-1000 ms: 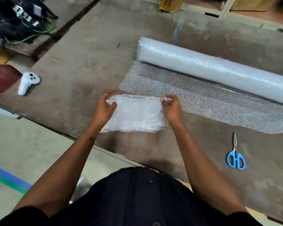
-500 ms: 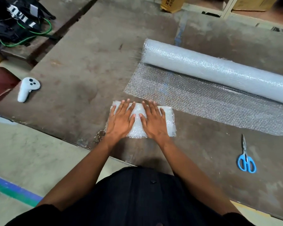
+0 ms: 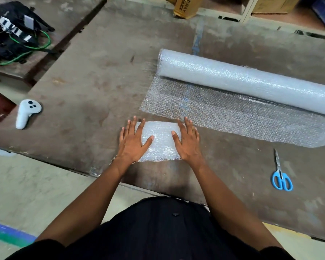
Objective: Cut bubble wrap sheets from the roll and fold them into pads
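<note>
A folded bubble wrap pad (image 3: pixel 160 141) lies flat on the brown table (image 3: pixel 94 76) near its front edge. My left hand (image 3: pixel 132 140) presses on the pad's left end with straight, spread fingers. My right hand (image 3: pixel 188 140) presses on its right end the same way. Behind them lies the bubble wrap roll (image 3: pixel 242 79), with an unrolled length of sheet (image 3: pixel 233 113) spread toward me. Blue-handled scissors (image 3: pixel 280 175) lie closed on the table to the right of my right arm.
A white handheld controller (image 3: pixel 26 112) sits on the table's left part. A black bag with green cable (image 3: pixel 17 34) lies on a bench at the far left. Cardboard boxes (image 3: pixel 186 5) stand beyond the table.
My hands went from pinching the pad's far corners to pressing flat on it side by side, then slid apart to its two ends.
</note>
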Tool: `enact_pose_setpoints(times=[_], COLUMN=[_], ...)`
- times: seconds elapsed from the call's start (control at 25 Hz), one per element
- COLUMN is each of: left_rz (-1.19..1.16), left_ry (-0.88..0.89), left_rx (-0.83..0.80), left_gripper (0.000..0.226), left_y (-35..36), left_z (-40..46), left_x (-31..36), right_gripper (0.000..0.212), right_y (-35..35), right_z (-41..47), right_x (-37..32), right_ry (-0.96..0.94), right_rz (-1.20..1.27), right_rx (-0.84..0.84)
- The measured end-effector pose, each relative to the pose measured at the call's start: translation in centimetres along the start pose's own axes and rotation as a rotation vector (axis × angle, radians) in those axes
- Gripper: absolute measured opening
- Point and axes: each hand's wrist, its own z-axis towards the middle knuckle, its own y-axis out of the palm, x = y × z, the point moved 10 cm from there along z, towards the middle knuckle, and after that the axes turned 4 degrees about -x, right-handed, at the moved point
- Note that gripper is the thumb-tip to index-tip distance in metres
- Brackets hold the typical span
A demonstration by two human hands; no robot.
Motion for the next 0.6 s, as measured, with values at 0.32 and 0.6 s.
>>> enact_pose_setpoints(times=[0.32, 0.6], left_rz=[0.109, 0.100], left_ry=[0.129, 0.123], left_rx=[0.095, 0.054], left_gripper=[0.063, 0.067], left_y=[-0.3, 0.7], left_z=[-0.5, -0.2], left_x=[4.0, 3.0], right_gripper=[0.065, 0.065], right_y=[1.2, 0.6], right_z=[-1.4, -2.2], right_x=[-3.5, -1.4], right_ry=[-0.071, -0.009], right_rz=[-0.096, -0.055], right_rx=[0.018, 0.052])
